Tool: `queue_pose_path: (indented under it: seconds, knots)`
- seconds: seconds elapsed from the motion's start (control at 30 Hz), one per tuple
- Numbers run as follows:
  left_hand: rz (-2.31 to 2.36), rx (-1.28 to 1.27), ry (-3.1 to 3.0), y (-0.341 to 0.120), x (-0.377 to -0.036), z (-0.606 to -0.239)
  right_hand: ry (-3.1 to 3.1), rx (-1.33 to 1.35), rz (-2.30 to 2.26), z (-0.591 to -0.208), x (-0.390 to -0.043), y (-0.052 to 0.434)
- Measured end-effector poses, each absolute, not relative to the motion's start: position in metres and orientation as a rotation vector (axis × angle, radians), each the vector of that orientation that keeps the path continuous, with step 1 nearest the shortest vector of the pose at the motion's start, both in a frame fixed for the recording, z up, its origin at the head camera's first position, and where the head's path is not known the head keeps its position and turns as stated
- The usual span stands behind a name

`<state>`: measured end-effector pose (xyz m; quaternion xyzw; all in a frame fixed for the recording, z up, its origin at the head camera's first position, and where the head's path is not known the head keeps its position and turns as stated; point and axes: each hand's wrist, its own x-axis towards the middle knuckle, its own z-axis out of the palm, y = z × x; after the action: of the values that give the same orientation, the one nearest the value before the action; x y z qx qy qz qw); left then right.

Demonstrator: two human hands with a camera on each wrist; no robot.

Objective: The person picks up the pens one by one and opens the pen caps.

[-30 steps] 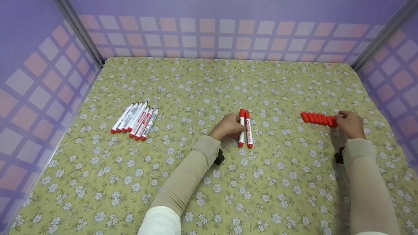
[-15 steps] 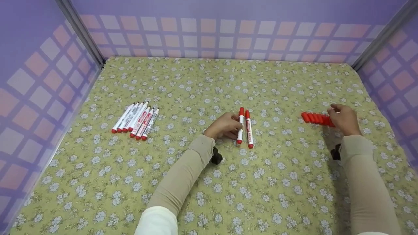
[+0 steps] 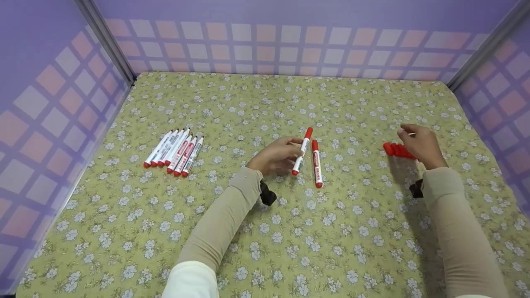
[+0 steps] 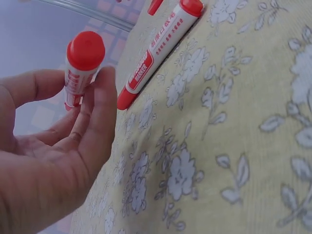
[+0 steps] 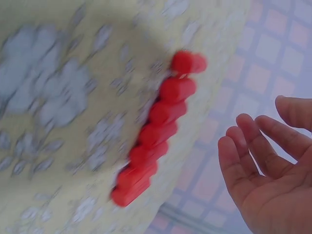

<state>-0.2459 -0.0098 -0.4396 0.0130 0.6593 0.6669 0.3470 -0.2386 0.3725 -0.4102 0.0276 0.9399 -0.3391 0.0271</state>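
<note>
Between thumb and fingers my left hand (image 3: 278, 155) pinches a white marker (image 3: 302, 151) with a red cap, held tilted above the cloth. The left wrist view shows that marker (image 4: 82, 68) with its red end toward the camera. A second capped marker (image 3: 317, 163) lies on the cloth just right of it. My right hand (image 3: 422, 145) hovers over a row of red marker caps (image 3: 396, 150), holding nothing. In the right wrist view its fingers (image 5: 253, 146) are loosely bent, apart from the caps (image 5: 156, 131), which lie side by side.
At the left, several uncapped white markers (image 3: 174, 152) with red ends lie side by side, dark tips pointing away. A yellow-green flowered cloth (image 3: 232, 111) covers the table. Purple checkered walls (image 3: 265, 45) enclose the back and both sides.
My left hand has lifted its marker off the cloth and moved it left, away from the second marker, tilting it. My right hand has risen from the caps' right end and moved left over the row.
</note>
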Motion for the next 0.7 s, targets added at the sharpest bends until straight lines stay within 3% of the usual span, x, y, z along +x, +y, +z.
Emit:
queue_pose_path:
  seconds: [0.7]
  knots:
    - [1.641,0.223,1.814,-0.054,-0.246,-0.412,2.805,-0.427,-1.087,-0.399,-0.237,0.299]
